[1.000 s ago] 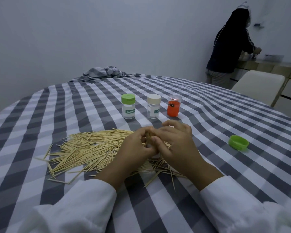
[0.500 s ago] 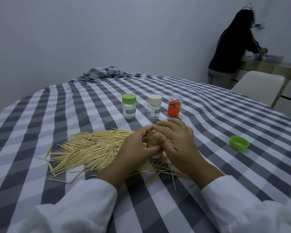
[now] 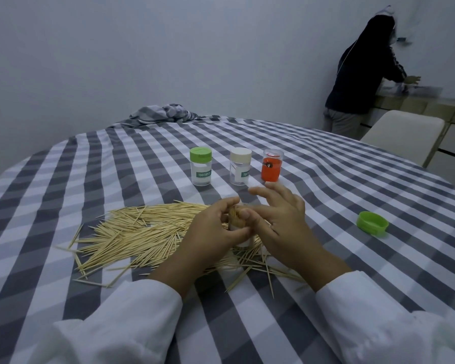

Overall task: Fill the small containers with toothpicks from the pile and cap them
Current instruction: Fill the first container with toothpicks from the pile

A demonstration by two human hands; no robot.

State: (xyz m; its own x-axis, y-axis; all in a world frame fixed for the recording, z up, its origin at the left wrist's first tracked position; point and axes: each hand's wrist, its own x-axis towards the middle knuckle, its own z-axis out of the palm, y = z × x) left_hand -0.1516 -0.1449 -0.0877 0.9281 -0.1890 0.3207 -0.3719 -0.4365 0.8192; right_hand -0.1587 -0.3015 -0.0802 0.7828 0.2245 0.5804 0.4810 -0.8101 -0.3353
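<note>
Holding an open container in our left hand, fingers curled around it, over the toothpick pile on the counter. Right hand splayed, thumb on the toothpick bundle in its mouth. Green cap lies well right; three capped containers farther back.
</note>
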